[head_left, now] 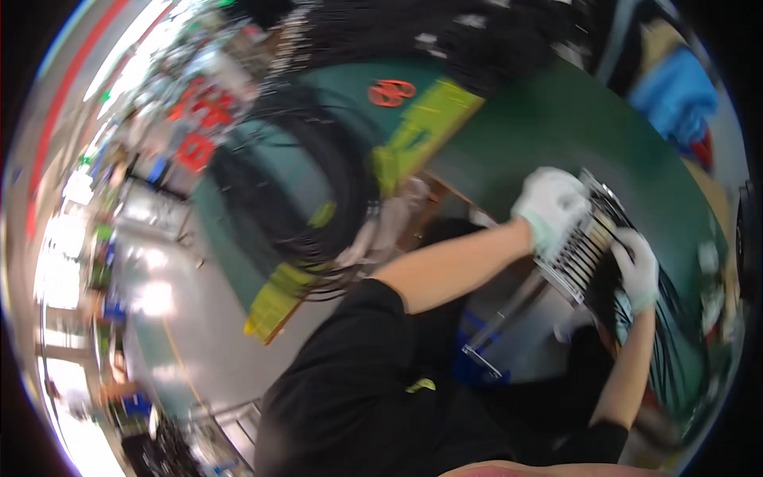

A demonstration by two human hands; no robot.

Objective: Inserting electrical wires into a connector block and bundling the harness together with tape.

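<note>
A slotted metal rack with a row of dark and light strips stands at the table's near edge, right of the middle. My left hand, in a white glove, lies at its upper left side with the fingers curled; what is in them is hidden. My right hand, also gloved in white, is at the rack's right side. Its fingers close on a black cable at the slots, partly hidden and blurred. More black cables run from the rack down the right side.
Large coils of black cable lie on the green table to the left. Yellow-green strips and orange-handled scissors are near them. A dark pile sits at the far edge. Blue cloth is at far right.
</note>
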